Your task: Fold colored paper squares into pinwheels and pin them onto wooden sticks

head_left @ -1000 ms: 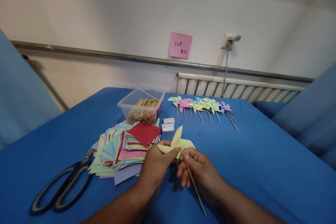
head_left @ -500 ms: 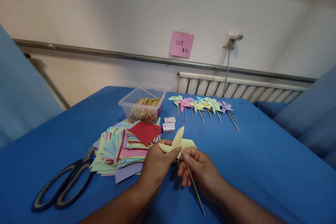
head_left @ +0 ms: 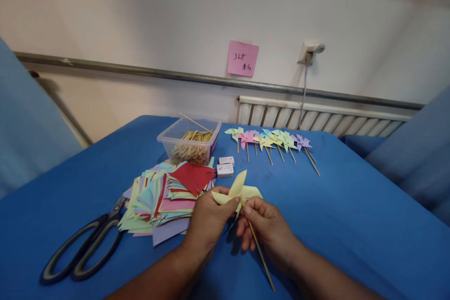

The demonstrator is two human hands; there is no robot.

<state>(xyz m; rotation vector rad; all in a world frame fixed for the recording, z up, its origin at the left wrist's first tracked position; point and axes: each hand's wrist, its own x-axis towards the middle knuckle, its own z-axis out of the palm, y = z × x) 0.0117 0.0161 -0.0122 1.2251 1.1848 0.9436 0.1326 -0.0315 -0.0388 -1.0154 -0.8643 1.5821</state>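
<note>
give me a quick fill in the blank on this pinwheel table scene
1. Both hands hold a pale ____ paper pinwheel.
2. The right hand pinches a thin wooden ____.
3. The scissors lie to the ____ of the paper stack.
4. The clear tub holds wooden ____.

Missing words: yellow; stick; left; sticks

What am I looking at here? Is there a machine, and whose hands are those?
No machine: a person wears a camera on the head, looking down at their own bare hands. The left hand pinches a pale yellow paper pinwheel; the right hand grips a thin wooden stick at its centre. On the blue table lie a pile of coloured paper squares, black scissors, a clear tub of sticks, two small white boxes and a row of finished pinwheels.
</note>
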